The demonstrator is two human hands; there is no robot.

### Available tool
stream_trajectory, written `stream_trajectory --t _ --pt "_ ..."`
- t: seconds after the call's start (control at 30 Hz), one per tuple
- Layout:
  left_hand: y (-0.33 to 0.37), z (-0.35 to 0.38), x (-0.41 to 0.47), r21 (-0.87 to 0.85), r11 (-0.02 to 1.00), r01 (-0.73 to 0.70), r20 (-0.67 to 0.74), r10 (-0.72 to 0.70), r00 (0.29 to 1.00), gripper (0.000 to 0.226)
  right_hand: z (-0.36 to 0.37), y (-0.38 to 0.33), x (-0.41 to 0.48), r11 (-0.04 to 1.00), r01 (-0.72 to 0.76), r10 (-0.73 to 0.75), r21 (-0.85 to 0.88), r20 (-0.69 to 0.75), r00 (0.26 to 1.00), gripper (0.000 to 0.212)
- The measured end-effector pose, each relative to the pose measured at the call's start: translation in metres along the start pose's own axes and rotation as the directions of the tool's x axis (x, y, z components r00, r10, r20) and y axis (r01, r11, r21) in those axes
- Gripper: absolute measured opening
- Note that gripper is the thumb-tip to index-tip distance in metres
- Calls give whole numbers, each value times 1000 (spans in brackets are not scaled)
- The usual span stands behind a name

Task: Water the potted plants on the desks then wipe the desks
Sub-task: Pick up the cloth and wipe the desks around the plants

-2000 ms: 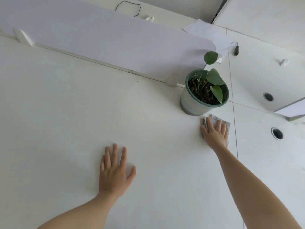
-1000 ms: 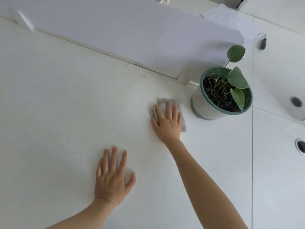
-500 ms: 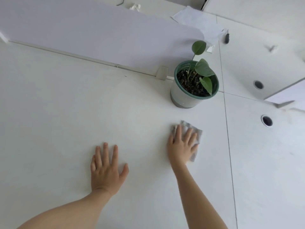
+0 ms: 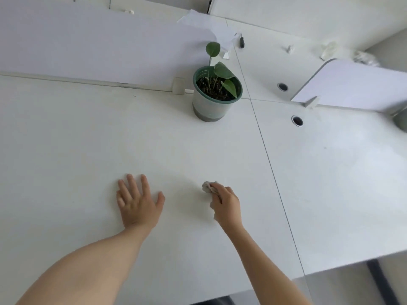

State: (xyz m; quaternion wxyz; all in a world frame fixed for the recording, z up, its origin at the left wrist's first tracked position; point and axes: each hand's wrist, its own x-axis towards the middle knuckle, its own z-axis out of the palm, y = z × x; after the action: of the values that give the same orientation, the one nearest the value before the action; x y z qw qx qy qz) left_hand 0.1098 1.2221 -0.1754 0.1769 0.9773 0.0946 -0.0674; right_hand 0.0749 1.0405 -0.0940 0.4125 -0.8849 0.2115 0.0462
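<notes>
A small green-leaved plant in a green-rimmed pot (image 4: pixel 210 105) stands at the back of the white desk (image 4: pixel 88 150), by the partition's end. My right hand (image 4: pixel 225 203) is closed around a bunched grey cloth (image 4: pixel 207 186), whose tip pokes out past my fingers and touches the desk. That hand is well in front of the pot, near the desk's front. My left hand (image 4: pixel 137 202) rests flat on the desk with fingers spread, holding nothing, a short way left of the cloth.
A pale partition (image 4: pixel 99 45) runs along the back of the desk. A seam (image 4: pixel 267 157) separates a second desk on the right with a cable hole (image 4: pixel 297 121). Another partition (image 4: pixel 356 84), papers (image 4: pixel 207 25) and crumpled scraps lie farther back.
My right hand has pulled the cloth back toward me and bunched it up, from flat under the palm to gripped in the fingers. My left hand stays planted.
</notes>
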Motion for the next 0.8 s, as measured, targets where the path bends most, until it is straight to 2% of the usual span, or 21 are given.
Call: stream_trajectory --t 0.1,0.2,0.33,0.43,0.5,0.57,0.7,0.8 --pt "-1 -1 -3 -35 999 8 12 -8 1000 67 -12 6 -36 990 -88 90 112 -15 996 27" --pt "-4 -6 -6 -85 996 -1 -19 0 1000 63 -20 19 -71 981 -115 126 154 -64 990 28" --pt "-6 -23 -7 -285 958 13 -8 -16 1000 48 -37 41 -105 977 -111 132 184 -104 986 21" --pt "-11 -39 -30 -385 923 -26 -102 -15 995 46 -51 58 -123 980 -86 105 180 -94 990 15" --pt "-16 -50 -64 -445 894 -54 -203 -42 978 47 -57 71 -133 991 -48 57 124 -71 996 14" --pt "-20 -56 -108 -546 834 -73 -243 -74 967 46 -61 84 -144 999 36 -36 -15 -47 998 18" --pt "-12 -50 -195 -703 709 -53 -175 -101 979 42 -69 105 -162 974 169 -168 -152 23 986 22" --pt "-6 -34 -245 -708 705 -22 -84 -53 995 38 -70 111 -172 958 217 -198 -186 117 973 24"
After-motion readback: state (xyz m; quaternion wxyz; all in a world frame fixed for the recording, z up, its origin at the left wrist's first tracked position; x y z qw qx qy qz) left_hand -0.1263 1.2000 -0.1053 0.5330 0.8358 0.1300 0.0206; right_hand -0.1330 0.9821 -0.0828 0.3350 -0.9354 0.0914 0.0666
